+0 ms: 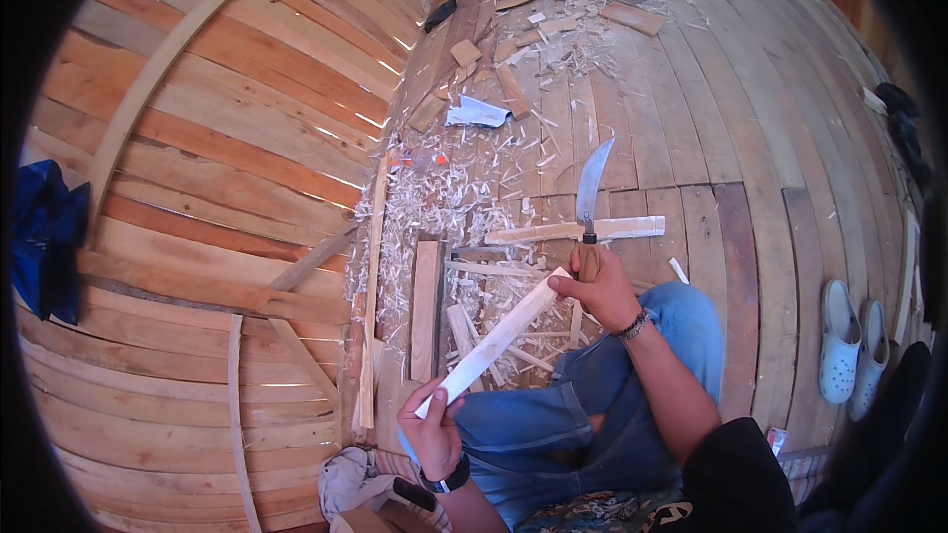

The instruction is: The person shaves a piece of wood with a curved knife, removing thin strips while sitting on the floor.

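Note:
A pale, flat wooden strip (496, 341) slants across my lap, its far end up and to the right. My left hand (434, 436) pinches its near end between thumb and fingers. At the far end, my right hand (598, 288) is closed round the wooden handle of a knife, with the thumb on the strip's tip. The knife's curved steel blade (592, 181) points up and away from me, apart from the strip. Just beyond the right hand, a long light wood piece (576, 230) lies across the floor.
Wood shavings (425, 207) and offcuts cover the floor ahead. A thick wooden block (427, 309) and a long thin batten (373, 296) lie to the left, near the plank wall (217, 158). White clogs (839, 350) stand at right. A crumpled light sheet (478, 113) lies farther off.

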Demonstrator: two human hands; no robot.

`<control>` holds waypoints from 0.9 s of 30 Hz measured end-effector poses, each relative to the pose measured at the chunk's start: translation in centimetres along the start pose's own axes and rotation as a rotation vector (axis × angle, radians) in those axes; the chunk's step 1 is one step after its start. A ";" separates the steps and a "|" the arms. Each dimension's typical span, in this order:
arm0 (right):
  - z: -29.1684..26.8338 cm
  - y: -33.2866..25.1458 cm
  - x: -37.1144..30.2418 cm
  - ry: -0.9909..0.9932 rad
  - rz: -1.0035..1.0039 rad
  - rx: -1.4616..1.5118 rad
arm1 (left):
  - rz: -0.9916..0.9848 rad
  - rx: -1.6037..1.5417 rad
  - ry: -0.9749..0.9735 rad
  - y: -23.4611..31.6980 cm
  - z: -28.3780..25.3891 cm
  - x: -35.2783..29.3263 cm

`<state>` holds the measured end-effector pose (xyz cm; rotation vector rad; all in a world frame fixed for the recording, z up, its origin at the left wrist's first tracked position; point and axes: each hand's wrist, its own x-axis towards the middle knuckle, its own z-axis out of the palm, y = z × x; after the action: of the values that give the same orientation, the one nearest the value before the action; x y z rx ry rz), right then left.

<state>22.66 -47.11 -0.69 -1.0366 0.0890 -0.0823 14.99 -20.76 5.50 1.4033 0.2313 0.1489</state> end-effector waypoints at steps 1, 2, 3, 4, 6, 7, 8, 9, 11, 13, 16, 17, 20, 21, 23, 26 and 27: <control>-0.1 0.6 0.3 0.011 -0.027 0.038 | -0.037 0.086 -0.095 0.1 -0.6 -0.2; -0.1 0.9 0.4 0.021 -0.054 0.076 | -0.074 0.171 -0.189 0.1 -1.3 -0.5; -0.1 1.0 0.3 0.021 -0.060 0.091 | -0.132 0.241 -0.329 0.4 -1.4 -0.7; -0.1 1.0 0.3 0.018 -0.062 0.068 | -0.164 0.271 -0.395 0.3 -1.3 -1.0; 0.1 1.1 0.1 0.004 -0.064 0.020 | -0.226 0.324 -0.524 0.3 -0.9 -1.3; 0.4 1.0 0.0 0.000 -0.071 -0.002 | -0.289 0.338 -0.596 0.3 -0.7 -1.5; 0.9 1.0 -0.2 -0.005 -0.077 -0.024 | -0.337 0.350 -0.634 0.2 -0.3 -1.6; 1.1 0.8 -0.5 -0.005 -0.084 -0.053 | -0.386 0.355 -0.680 0.1 0.8 -2.0; 2.0 0.8 -1.1 0.000 -0.102 -0.096 | -0.418 0.394 -0.743 0.0 2.2 -2.9; 2.7 0.6 -1.4 -0.005 -0.138 -0.157 | -0.409 0.354 -0.768 -0.2 2.8 -3.5; 4.0 0.0 -2.5 -0.022 -0.214 -0.139 | -0.327 0.257 -0.755 -0.3 2.7 -4.5; 4.4 -0.7 -3.3 -0.013 -0.184 -0.177 | -0.295 0.219 -0.730 -0.3 2.4 -4.9; 4.3 -3.2 -6.9 -0.024 -0.083 -0.351 | -0.232 0.130 -0.670 0.0 1.4 -5.5; 3.8 -3.1 -8.1 -0.062 -0.036 -0.443 | -0.211 0.111 -0.639 0.4 0.7 -5.7; 3.2 -2.0 -10.1 -0.156 -0.161 -0.572 | -0.173 0.080 -0.624 1.1 -0.4 -5.9; 3.3 -2.9 -13.1 -0.177 -0.321 -0.891 | -0.147 0.018 -0.631 1.8 -1.2 -6.0; 3.8 -3.5 -13.7 -0.182 -0.322 -0.950 | -0.137 0.001 -0.630 1.9 -1.5 -6.0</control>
<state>9.39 -44.11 4.70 -1.9968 -0.2313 -0.2523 8.84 -20.46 7.59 1.3628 -0.1956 -0.4043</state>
